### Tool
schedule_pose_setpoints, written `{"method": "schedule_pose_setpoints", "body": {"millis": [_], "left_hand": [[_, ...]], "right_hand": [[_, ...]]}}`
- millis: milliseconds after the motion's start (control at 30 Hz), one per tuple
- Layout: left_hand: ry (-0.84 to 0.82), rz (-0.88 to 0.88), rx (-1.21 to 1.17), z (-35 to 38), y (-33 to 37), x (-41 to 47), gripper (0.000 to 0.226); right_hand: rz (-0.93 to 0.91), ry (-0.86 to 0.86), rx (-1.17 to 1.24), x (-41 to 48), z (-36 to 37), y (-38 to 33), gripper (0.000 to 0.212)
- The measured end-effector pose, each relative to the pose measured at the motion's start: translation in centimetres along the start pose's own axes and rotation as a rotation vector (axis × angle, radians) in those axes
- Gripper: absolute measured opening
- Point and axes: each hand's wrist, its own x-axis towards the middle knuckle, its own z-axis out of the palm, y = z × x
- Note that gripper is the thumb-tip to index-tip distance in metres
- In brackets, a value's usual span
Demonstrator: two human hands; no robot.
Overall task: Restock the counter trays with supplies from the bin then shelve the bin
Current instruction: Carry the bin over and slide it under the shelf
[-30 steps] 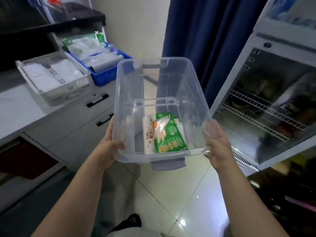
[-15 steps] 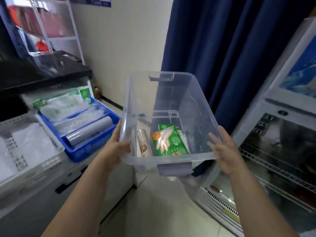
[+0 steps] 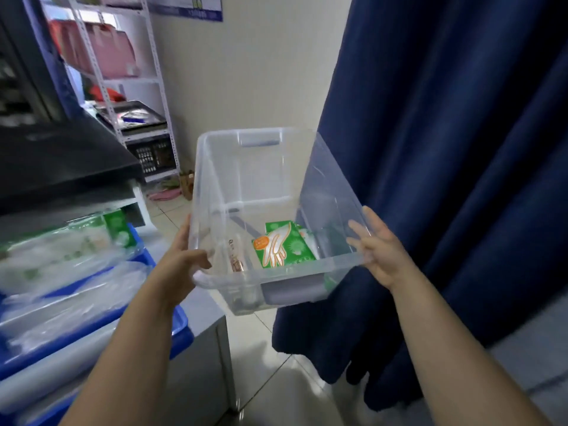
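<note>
I hold a clear plastic bin [image 3: 325, 186] in the air in front of me, tilted a little to the left. My left hand [image 3: 181, 259] grips its near left rim. My right hand [image 3: 379, 252] presses against its near right side, fingers spread on the wall. Inside lie a green glove packet [image 3: 284, 245] and a thin white roll [image 3: 235, 259]. A blue counter tray [image 3: 181, 329] with clear bags and green-labelled packets sits at the lower left.
A white metal shelf rack [image 3: 123, 84] with pink bags and a dark tray stands at the back left. A black unit [image 3: 61, 161] hangs above the counter. A dark blue curtain [image 3: 455, 149] fills the right. Tiled floor [image 3: 261, 348] lies below the bin.
The bin has moved forward along the counter with both hands still on it. The view has swung left: the glass-door fridge is gone and the shelf rack has come into sight.
</note>
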Motion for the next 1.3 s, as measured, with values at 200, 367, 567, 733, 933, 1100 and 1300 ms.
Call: {"method": "schedule_pose_setpoints", "body": {"millis": [200,367,567,733,933,1100,1300], "left_hand": [[0.224,0.062,-0.025,0.2,1.1,9.1,0.096],[0.396,0.086,-0.04,-0.2,1.1,16.7,0.102],[0.452,0.096,0.067,-3.5,1.8,27.5,0.099],[0.53,0.022,0.03,-7.4,2.4,35.5,0.103],[0.663,-0.019,-0.063,-11.8,3.8,45.1,0.104],[0.729,0.041,-0.081,-16.7,5.6,54.0,0.106],[0.915,0.104,-0.121,-23.5,9.3,62.6,0.098]], "right_hand": [[0.031,-0.184,0.034,17.3,1.7,-1.5,0.068],[0.098,-0.261,0.093,30.1,4.6,-0.9,0.067],[0.071,-0.421,-0.007,42.1,9.3,0.0,0.057],[0.172,-0.353,0.029,51.6,12.3,0.5,0.069],[0.212,-0.399,-0.048,64.0,18.1,0.3,0.078],[0.201,-0.522,-0.049,75.7,25.3,0.7,0.08],[0.279,-0.663,-0.021,87.8,36.6,0.1,0.076]]}}
